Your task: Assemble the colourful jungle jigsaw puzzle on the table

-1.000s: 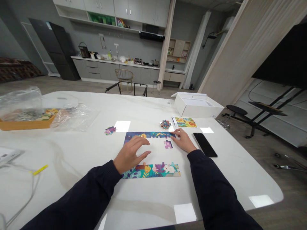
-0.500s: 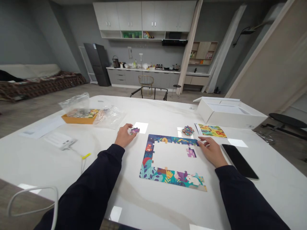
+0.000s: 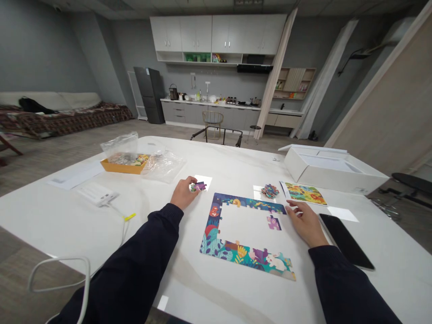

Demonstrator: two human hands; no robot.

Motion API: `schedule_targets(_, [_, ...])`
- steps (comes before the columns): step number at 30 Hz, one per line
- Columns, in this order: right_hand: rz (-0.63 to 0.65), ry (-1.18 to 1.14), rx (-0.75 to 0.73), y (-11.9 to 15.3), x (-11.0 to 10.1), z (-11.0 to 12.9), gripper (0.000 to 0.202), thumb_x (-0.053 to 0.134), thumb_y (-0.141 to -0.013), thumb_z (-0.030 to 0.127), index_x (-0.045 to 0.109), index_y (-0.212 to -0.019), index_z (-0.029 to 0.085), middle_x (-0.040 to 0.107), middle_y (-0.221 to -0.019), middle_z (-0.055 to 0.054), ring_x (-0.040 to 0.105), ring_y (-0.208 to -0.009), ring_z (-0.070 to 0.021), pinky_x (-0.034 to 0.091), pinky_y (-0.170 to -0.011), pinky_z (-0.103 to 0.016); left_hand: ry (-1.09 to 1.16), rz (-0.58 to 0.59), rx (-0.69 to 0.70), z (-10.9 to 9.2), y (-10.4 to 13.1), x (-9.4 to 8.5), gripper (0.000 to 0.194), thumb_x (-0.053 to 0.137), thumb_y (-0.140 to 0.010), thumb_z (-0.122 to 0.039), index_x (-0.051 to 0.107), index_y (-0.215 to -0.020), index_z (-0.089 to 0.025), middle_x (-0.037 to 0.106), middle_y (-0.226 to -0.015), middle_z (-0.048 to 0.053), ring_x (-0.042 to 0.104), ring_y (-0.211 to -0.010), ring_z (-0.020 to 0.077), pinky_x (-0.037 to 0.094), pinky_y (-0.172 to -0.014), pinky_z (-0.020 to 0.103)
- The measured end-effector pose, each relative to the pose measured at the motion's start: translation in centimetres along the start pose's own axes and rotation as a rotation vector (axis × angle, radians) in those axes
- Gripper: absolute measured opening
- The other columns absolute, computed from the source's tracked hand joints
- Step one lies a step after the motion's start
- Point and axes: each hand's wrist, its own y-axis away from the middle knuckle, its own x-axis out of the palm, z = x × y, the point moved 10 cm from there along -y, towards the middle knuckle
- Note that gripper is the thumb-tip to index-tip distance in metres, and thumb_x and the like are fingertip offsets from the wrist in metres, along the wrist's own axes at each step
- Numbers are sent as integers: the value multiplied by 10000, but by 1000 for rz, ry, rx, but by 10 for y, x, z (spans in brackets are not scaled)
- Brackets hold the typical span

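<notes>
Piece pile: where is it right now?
Head view, right of centre: the piece pile sits just past the far strip of the puzzle border, immediately left of the picture card.

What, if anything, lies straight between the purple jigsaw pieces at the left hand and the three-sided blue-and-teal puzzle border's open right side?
The top-left corner of the puzzle border comes first, then a loose, knobbed pink-purple piece inside it.

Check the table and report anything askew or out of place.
One purple puzzle piece lies loose near the open right side of the puzzle border, seemingly unjoined. Crumpled clear plastic also sprawls beside the orange tray. I see no spill or damage.
</notes>
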Motion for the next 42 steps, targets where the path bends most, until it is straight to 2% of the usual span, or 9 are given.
schedule_targets(5, [5,-110,-51,2,-4,41,446,585,-905,515,714,-1194,201,708,-1046,-112,637,-797,-228,547,-757,-399,136,-16,189,-77,12,-11,293,683,-857,-195,618,-1141,-227,701,-1123,70,641,-1085,258,537,-990,457])
schedule_targets(10, [360,-539,15,31,41,123,448,666,-897,535,707,-1228,235,736,-987,-78,670,-815,-219,565,-747,-364,467,295,463,-178,56,15,401,663,-921,-172,562,-1304,-237,654,-1254,88,636,-1166,220,551,-1027,412])
schedule_targets(13, [533,-715,79,50,68,150,432,775,-812,527,740,-1092,201,714,-820,-45,654,-698,-189,557,-665,-336,523,362,537,-205,76,23,425,632,-956,-186,524,-1362,-249,656,-1267,96,636,-1156,222,578,-979,411])
schedule_targets(17, [468,-739,214,42,62,121,424,875,-698,494,703,-918,174,725,-765,-46,663,-637,-175,558,-629,-319,497,377,550,-203,81,29,578,651,-935,-169,435,-1460,-271,616,-1372,109,630,-1165,223,590,-960,408])
schedule_targets(22, [123,-662,346,15,-5,33,522,908,-616,448,656,-989,185,687,-659,8,672,-584,-183,590,-630,-341,457,357,554,-193,79,29,625,646,-928,-172,403,-1496,-267,595,-1389,126,620,-1185,235,604,-938,414])
schedule_targets(24, [75,-574,429,15,-21,2,496,910,-579,427,660,-922,171,689,-619,-8,664,-539,-191,585,-592,-345,443,354,559,-192,79,30,595,638,-933,-180,424,-1482,-262,603,-1376,129,625,-1181,241,613,-920,413])
schedule_targets(26, [106,-489,485,19,-22,-17,437,903,-567,396,662,-848,165,700,-591,-37,640,-487,-184,552,-528,-323,439,354,568,-192,81,31,572,635,-935,-189,440,-1468,-258,608,-1369,129,625,-1186,244,618,-913,408])
schedule_targets(33, [169,-395,388,22,6,-20,323,862,-621,362,697,-819,167,750,-658,-72,707,-609,-202,567,-585,-296,421,343,581,-190,81,31,538,637,-934,-188,473,-1439,-267,626,-1346,119,624,-1200,250,629,-903,394])
schedule_targets(42, [158,-113,229,18,12,-21,285,795,-691,410,763,-840,169,718,-681,-45,647,-631,-191,504,-594,-292,429,367,590,-191,83,34,525,620,-952,-187,458,-1444,-268,613,-1360,123,595,-1237,261,616,-917,416])
